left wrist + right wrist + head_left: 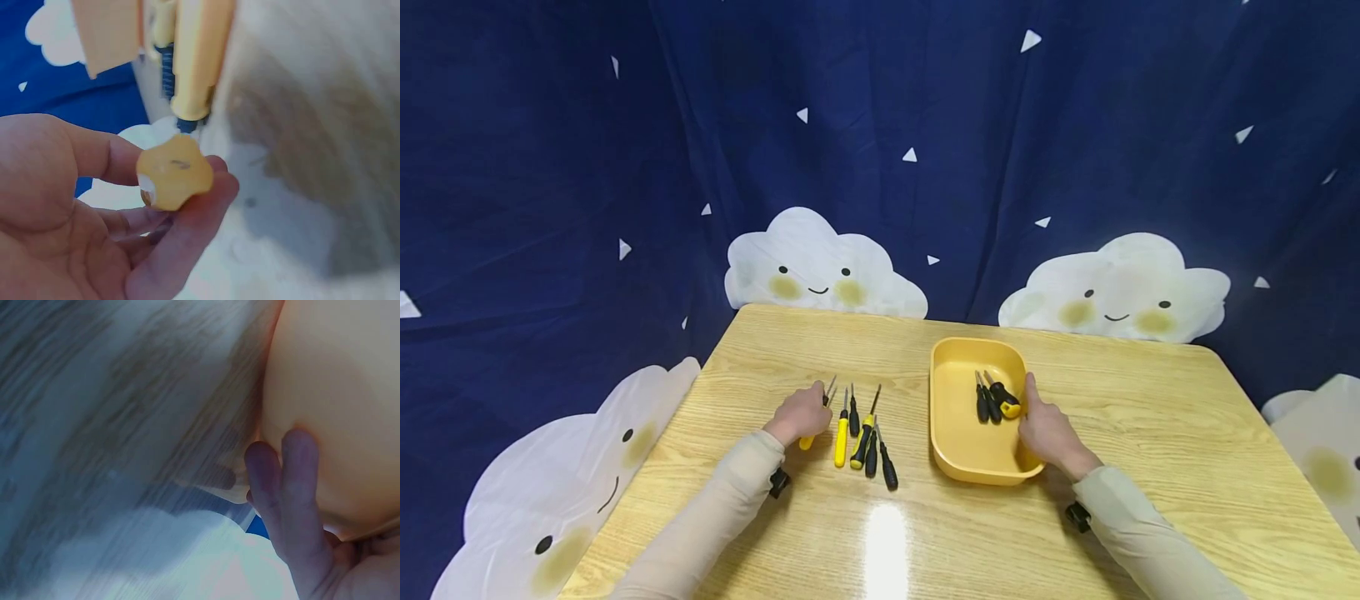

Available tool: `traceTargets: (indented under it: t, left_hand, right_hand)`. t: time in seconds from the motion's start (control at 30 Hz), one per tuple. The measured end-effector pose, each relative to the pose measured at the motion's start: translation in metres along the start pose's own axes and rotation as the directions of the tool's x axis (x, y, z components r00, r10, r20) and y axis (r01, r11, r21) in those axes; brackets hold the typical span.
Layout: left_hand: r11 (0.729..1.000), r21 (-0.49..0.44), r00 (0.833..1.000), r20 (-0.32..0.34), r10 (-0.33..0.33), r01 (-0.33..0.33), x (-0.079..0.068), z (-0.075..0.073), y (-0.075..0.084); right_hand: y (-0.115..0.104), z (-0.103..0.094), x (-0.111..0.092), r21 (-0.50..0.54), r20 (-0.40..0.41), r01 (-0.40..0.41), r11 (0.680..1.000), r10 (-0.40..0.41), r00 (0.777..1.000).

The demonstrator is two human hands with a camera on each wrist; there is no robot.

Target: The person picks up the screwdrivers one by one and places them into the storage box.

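Observation:
My left hand (803,414) is at the left end of a row of screwdrivers on the table. In the left wrist view its thumb and fingers hold a screwdriver with a yellow, lobed handle end (175,172). To its right lie a yellow-handled screwdriver (841,440), a black-and-yellow one (861,446) and several black-handled ones (888,468). My right hand (1051,432) grips the right side of a yellow plastic bin (951,467), with fingers (300,469) against its outer wall. Inside the bin are black-handled screwdrivers (982,405) and a stubby black-and-yellow one (1006,400).
The wooden table (1187,467) reaches back to a dark blue curtain (880,100) with white clouds. The bin stands right of the screwdriver row, with bare wood between them. A bright reflection lies near the front.

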State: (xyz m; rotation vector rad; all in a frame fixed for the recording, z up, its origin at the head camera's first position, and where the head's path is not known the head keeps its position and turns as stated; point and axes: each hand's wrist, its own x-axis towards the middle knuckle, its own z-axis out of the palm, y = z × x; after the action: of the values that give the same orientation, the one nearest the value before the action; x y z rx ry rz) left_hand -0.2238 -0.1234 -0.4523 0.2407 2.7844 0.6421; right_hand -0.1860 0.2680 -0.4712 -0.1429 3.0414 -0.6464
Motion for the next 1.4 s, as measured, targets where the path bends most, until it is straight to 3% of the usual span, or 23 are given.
traceTargets:
  t: [0.33, 0.43, 0.57, 0.63, 0.93, 1.4]
  left_hand:
    - [0.972, -0.235, 0.998, 0.037, 0.041, -0.031, 0.007, -0.011, 0.012]
    - [0.930, -0.367, 0.997, 0.061, 0.046, -0.021, 0.011, -0.010, 0.018]
    - [0.834, -0.551, 0.992, 0.118, 0.053, 0.022, 0.016, -0.006, 0.027]
    - [0.802, -0.596, 0.989, 0.136, 0.052, 0.039, 0.017, -0.004, 0.032]
    - [0.708, -0.706, 0.979, 0.164, 0.124, 0.028, 0.023, -0.003, 0.052]
    - [0.647, -0.762, 0.959, 0.153, 0.237, -0.038, 0.035, 0.003, 0.103]
  right_hand:
    - [-0.001, 0.000, 0.000, -0.003, 0.006, -0.007, 1.000, 0.007, 1.000]
    - [-0.001, 0.001, 0.000, -0.006, 0.002, -0.006, 1.000, 0.006, 1.000]
    - [-0.001, 0.001, 0.000, -0.006, 0.003, -0.007, 1.000, 0.007, 1.000]
    - [-0.002, 0.001, -0.001, -0.005, 0.006, -0.010, 1.000, 0.010, 1.000]
    - [0.000, 0.001, 0.000, -0.001, 0.003, -0.012, 1.000, 0.012, 1.000]
    - [-0.002, 0.000, 0.000, -0.003, 0.001, -0.009, 1.000, 0.009, 1.000]
